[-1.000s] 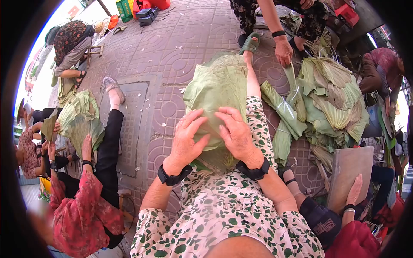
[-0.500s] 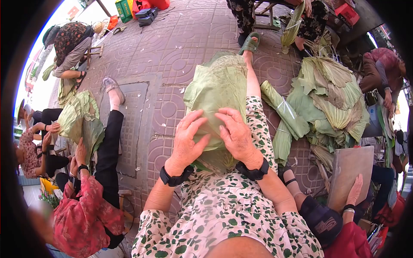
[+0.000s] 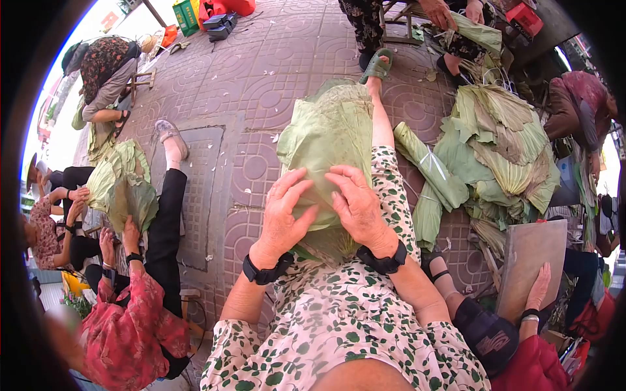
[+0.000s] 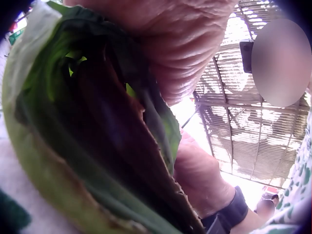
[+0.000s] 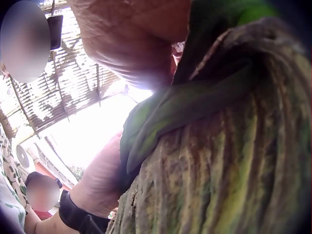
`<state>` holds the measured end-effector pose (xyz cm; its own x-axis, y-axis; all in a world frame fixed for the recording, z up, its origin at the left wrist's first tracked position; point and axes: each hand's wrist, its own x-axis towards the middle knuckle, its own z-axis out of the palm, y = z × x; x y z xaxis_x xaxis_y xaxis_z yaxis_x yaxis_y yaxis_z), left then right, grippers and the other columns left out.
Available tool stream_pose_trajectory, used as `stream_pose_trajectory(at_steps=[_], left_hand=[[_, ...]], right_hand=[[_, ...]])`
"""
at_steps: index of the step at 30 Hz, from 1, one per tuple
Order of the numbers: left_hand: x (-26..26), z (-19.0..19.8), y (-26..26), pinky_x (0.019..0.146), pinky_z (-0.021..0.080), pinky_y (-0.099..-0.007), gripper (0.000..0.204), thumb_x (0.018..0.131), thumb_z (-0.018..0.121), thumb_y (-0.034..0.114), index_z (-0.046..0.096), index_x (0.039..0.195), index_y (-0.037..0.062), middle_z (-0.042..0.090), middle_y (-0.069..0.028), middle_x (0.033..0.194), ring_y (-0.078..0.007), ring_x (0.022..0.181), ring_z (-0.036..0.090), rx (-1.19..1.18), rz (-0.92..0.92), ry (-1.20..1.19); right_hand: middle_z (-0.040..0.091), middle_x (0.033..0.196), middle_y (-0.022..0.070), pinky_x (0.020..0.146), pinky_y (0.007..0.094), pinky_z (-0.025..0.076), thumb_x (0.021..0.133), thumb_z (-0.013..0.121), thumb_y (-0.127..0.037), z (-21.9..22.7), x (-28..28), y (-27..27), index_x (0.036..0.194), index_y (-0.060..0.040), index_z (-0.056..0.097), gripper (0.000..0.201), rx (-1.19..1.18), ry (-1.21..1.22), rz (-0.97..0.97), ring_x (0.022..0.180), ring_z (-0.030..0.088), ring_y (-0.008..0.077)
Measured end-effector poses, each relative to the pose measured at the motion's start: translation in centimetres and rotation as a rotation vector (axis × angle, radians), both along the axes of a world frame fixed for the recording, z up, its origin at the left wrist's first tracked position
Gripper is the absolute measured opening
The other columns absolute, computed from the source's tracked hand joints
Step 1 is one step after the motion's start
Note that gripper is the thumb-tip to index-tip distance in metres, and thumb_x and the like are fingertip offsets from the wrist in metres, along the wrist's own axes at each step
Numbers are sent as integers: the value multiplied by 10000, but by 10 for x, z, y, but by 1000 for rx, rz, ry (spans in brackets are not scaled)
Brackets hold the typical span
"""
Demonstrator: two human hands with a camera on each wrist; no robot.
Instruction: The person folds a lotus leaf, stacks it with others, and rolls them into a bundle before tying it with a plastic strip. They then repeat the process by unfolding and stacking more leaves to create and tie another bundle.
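Note:
A folded stack of large, dry pale-green leaves (image 3: 332,130) lies along my lap, over the leaf-print clothing. My left hand (image 3: 283,212) rests on the near left part of it, and my right hand (image 3: 358,205) rests on the near right part. Both hands have loosely bent, spread fingers, with a strip of leaf showing between them. From the left wrist, the curled green leaf edge (image 4: 53,156) opens onto a dark hollow under the palm. The right wrist view shows brown, ribbed leaf folds (image 5: 195,165) below the hand.
Tied leaf rolls (image 3: 430,166) and a big leaf pile (image 3: 502,143) lie at the right. Nearer stands a grey board (image 3: 531,267) under another person's hand. A person in red (image 3: 137,326) handles leaves (image 3: 124,179) at the left. Bags (image 3: 189,16) sit at the back.
My hands and the leaf stack stay almost still. At the upper right, another person has lifted a leaf bundle from beside the pile to their lap. The left neighbour's hands have shifted on their leaves.

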<state>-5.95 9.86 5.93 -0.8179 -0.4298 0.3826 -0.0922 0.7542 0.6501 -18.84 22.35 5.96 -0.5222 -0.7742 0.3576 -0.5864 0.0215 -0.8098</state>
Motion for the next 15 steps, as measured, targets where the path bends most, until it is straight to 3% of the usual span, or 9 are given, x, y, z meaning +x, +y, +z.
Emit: stream_pose_trajectory(at_steps=[15], left_hand=[[1, -1, 1, 1004, 343, -396, 472, 653, 698, 17, 567, 1107, 33, 500, -124, 1266, -310, 1190, 448, 28, -3, -13]], right_hand=[[527, 1146, 129, 816, 352, 471, 786, 548, 9, -1, 0, 0, 1097, -24, 564, 313, -18, 40, -3, 1001, 560, 304]])
